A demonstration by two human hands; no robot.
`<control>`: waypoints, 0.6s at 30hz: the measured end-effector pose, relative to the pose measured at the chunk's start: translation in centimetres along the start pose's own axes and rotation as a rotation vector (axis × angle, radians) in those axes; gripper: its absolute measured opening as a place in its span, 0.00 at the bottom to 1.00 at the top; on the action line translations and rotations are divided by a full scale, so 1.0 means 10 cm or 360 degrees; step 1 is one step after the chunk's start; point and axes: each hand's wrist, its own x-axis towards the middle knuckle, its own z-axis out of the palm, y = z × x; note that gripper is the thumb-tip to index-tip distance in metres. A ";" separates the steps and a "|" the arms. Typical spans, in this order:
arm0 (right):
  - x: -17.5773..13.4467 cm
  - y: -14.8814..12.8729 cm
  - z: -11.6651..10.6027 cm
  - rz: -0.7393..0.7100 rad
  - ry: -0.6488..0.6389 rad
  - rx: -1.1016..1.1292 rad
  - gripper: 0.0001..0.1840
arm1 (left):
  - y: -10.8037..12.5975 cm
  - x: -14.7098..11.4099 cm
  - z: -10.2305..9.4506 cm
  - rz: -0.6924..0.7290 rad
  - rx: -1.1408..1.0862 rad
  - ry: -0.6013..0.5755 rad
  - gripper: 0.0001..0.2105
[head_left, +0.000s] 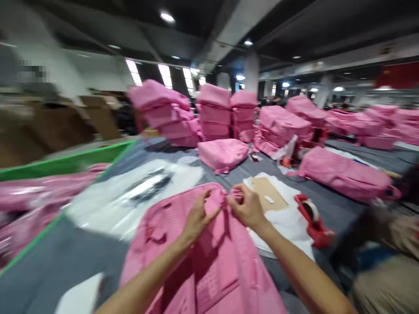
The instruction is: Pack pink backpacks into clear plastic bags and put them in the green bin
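pinching closed with the right grip on a pink loop at the top of a pink backpack; holding the left grip half spread just beside it, cannot tell if clasping anything. laid near and central on a grey counter, top edge facing far, perhaps to bring that end under both grips. to the left, plastic bags; to the right, a red tape dispenser; far off, stacked pink bags under a dark ceiling.
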 end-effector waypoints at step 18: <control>1.06 0.00 0.40 -0.0489 -0.0630 -0.0612 0.18 | 0.69 -1.13 -0.16 -0.0398 -0.0440 -0.0208 0.13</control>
